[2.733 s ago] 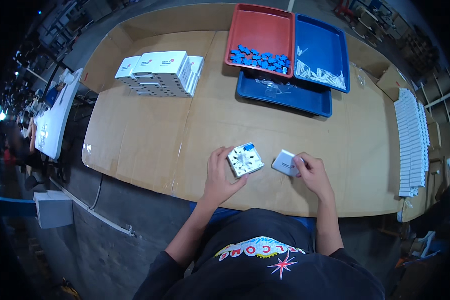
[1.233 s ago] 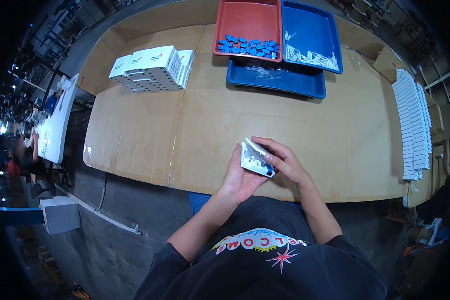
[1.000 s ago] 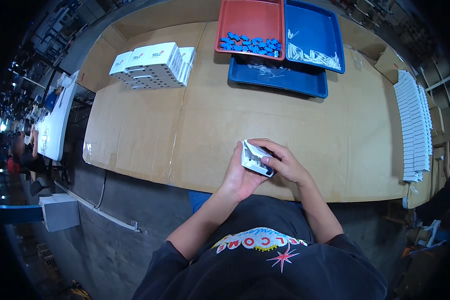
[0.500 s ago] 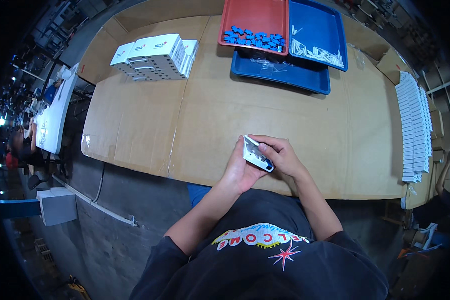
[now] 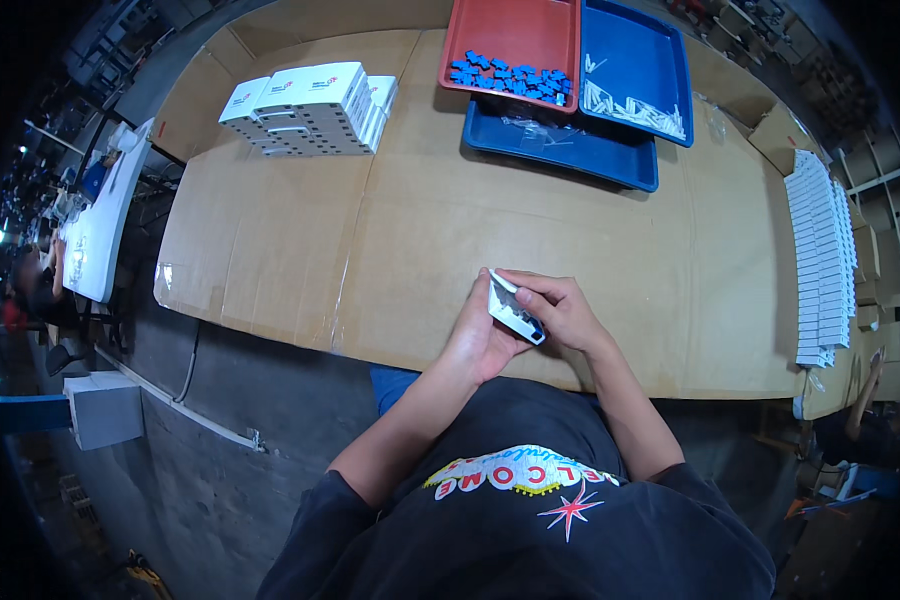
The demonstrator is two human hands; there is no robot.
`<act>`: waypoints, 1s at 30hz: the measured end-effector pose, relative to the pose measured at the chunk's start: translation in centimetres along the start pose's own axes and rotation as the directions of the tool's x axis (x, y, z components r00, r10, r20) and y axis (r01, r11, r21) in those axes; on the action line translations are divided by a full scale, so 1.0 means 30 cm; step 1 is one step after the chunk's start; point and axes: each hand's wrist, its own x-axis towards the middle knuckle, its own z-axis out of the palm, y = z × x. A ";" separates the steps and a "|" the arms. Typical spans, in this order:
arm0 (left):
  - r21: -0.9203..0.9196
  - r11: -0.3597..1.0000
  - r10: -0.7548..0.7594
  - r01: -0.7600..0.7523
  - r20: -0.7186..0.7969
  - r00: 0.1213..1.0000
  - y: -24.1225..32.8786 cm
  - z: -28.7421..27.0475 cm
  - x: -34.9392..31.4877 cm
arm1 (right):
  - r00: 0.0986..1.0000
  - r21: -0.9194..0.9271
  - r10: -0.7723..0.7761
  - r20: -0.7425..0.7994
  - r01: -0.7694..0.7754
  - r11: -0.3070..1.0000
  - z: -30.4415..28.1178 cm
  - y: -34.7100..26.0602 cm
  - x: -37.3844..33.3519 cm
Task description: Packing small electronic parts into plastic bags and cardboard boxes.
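Observation:
Just over the near edge of the table, a small white plastic housing (image 5: pixel 508 318) is tilted between my hands. Its inside looks grey, and a dark blue piece shows at its lower right end. My left hand (image 5: pixel 478 340) cradles it from the left and below. My right hand (image 5: pixel 565 310) grips its upper right side, thumb bent over the face and fingers along the far edge. What lies under the right thumb is hidden.
Brown cardboard covers the table (image 5: pixel 420 220). At the back stand a red tray (image 5: pixel 510 30) of blue plastic pieces, a blue tray (image 5: pixel 635 50) of white sticks and a lower blue tray (image 5: pixel 570 160). White boxes (image 5: pixel 315 105) are stacked back left; white pieces (image 5: pixel 820 260) line the right.
The view has shifted slightly. Both hands keep their hold on the white housing, with hardly any visible movement of the fingers.

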 end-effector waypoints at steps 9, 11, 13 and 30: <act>-0.056 0.998 -0.004 0.008 0.065 0.998 0.019 -0.031 -0.008 | 0.994 -0.155 -0.102 0.043 0.107 0.982 0.031 -0.024 -0.048; -0.029 0.999 0.021 -0.020 0.023 1.000 0.021 -0.009 -0.027 | 0.985 -0.287 -0.137 0.101 0.161 0.944 0.033 -0.054 -0.065; 0.009 0.999 0.043 -0.044 0.042 0.998 0.036 0.012 -0.046 | 0.978 -0.326 -0.184 0.097 0.206 0.923 0.034 -0.066 -0.069; -0.083 0.996 0.032 -0.018 0.166 0.986 0.050 0.027 -0.035 | 0.986 0.064 -0.159 -0.038 0.162 0.985 -0.025 -0.128 -0.015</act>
